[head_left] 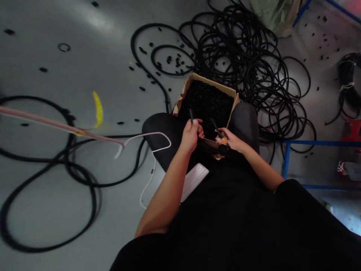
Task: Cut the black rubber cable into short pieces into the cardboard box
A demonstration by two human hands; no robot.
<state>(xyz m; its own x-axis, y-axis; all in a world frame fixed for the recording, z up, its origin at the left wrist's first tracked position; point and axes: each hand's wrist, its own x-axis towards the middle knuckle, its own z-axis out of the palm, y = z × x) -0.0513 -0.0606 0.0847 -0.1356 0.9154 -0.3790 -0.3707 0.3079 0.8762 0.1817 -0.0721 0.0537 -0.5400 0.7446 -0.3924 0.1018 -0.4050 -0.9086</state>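
My left hand (192, 134) is closed around a short piece of black hose (191, 114), one end of which sticks up past the thumb. My right hand (231, 140) grips a slim dark tool (215, 125) with an orange part near the fingers; its thin tip points up and left, and its exact kind is unclear. Both hands are over the near side of a cardboard box (216, 87) between the knees. Short black pieces (207, 99) fill the box. The two hands are apart from each other.
A large tangle of black hose (234, 49) lies beyond the box, and more loops (94, 203) lie at left. Cut pieces dot the floor. A pinkish cord with a yellow tag (98, 109) crosses from the left. A white phone-like slab (194, 181) rests on my lap. Blue frame bars (318, 142) stand right.
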